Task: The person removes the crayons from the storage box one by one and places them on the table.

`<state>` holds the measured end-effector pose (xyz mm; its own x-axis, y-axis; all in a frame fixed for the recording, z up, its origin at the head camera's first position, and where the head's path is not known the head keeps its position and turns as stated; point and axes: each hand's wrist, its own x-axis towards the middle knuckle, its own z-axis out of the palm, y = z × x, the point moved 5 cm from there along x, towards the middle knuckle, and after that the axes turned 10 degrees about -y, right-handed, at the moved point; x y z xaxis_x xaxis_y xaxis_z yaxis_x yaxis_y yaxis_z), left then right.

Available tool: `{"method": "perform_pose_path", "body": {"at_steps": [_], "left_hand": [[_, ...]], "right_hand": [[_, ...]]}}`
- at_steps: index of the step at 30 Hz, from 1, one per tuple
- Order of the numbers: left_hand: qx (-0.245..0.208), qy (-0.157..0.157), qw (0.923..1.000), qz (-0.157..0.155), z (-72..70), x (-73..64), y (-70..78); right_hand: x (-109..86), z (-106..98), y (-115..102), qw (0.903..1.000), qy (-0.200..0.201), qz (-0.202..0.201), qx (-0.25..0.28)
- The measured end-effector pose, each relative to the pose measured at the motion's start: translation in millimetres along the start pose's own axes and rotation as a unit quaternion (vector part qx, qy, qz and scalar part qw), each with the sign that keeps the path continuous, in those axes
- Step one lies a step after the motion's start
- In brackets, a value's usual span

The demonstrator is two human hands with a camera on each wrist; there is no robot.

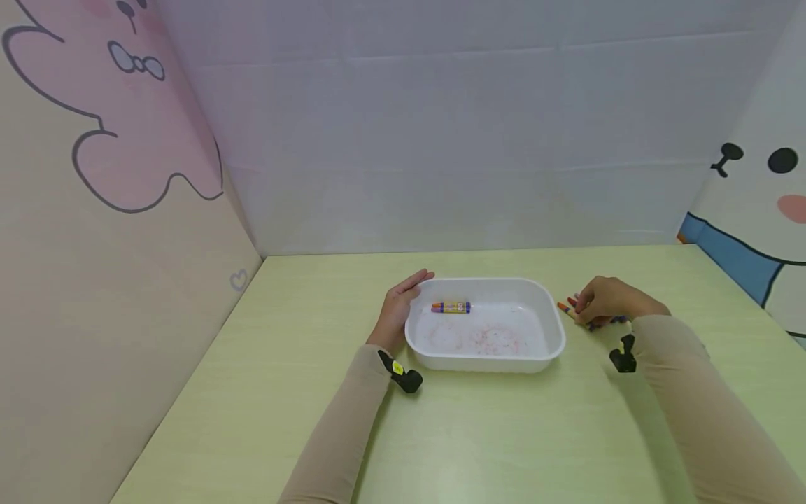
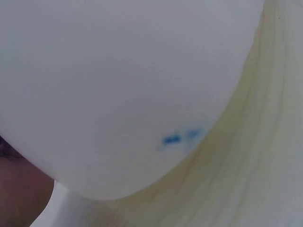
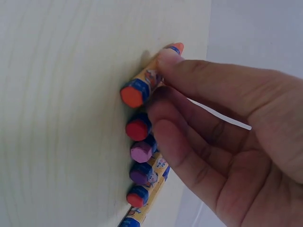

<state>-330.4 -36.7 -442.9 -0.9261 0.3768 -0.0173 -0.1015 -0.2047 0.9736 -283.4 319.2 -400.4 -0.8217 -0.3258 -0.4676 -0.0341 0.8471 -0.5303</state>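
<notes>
My left hand (image 1: 397, 311) rests against the left side of a white plastic tray (image 1: 485, 365), fingers stretched along its upper left corner. In the left wrist view, the pale tray wall (image 2: 118, 94) with a blue smudge fills most of the picture. Two crayons (image 1: 450, 308), one orange and one light purple, lie side by side in the tray. Right of the tray, my right hand (image 1: 607, 301) pinches an orange crayon (image 3: 137, 90) between thumb and fingers. Beside it, a red crayon (image 3: 137, 129), a light purple crayon (image 3: 141, 152) and several others lie in a row, partly behind the fingers.
The tray and crayons are on a light wood-look table (image 1: 302, 350). A pale sheet (image 1: 441, 140) hangs behind it, and cartoon-printed panels (image 1: 126, 140) stand at both sides. Reddish marks (image 1: 497, 341) show on the tray floor.
</notes>
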Motion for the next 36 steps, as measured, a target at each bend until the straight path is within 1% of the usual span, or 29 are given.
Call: {"method": "perform_pose_path", "body": {"at_steps": [6, 13, 19, 23, 30, 36], "left_hand": [[0.003, 0.002, 1.0000, 0.003, 0.2, 0.1, 0.0], [0.005, 0.006, 1.0000, 0.003, 0.0, -1.0, -0.2], [0.005, 0.002, 1.0000, 0.003, -0.2, -1.5, -0.3], [0.002, -0.001, 1.0000, 0.007, -0.8, -1.3, 0.1], [-0.010, -0.005, 0.9999, 0.012, -0.9, -0.9, -0.4], [-0.011, -0.002, 0.9999, 0.009, -0.3, -0.7, -0.9]], "right_hand": [[-3.3, -2, -3, 0.9998, -0.005, -0.012, 0.012], [-6.9, -8, -10, 0.9998, 0.007, -0.010, -0.014], [-7.2, -15, -17, 0.9990, 0.018, -0.032, -0.027], [-6.8, -22, -24, 0.9979, 0.034, -0.041, -0.037], [-7.6, -30, -43, 0.9963, 0.051, -0.062, -0.031], [-7.2, -36, -60, 0.9944, 0.066, -0.078, -0.028]]}}
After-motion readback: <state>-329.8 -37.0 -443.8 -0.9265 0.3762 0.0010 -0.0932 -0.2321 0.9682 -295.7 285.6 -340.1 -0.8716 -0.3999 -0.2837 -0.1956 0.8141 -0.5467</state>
